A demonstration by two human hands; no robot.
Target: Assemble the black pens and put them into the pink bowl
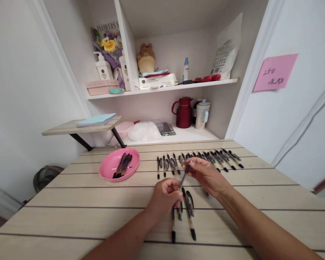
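Between my two hands is a slim pen (183,178) with a dark grip, tilted up to the right. My left hand (165,196) closes its fingers around the lower end. My right hand (207,176) pinches the upper end near the tip; whether a small part is in those fingers cannot be made out. Just below lie two uncapped pens (190,220) with loose black clip caps (190,203) beside them, partly hidden by my left hand. Behind my hands runs a row of uncapped pens (164,166) and caps (172,163), partly covered by my right hand.
A pink dish (104,172) holding several dark pens (122,166) stands on the slatted table (83,213) at left. A raised wooden stand (63,128) carries coloured paper (96,120). At the back, the shelf compartment holds a red jug (184,113) and a pale cup (202,115).
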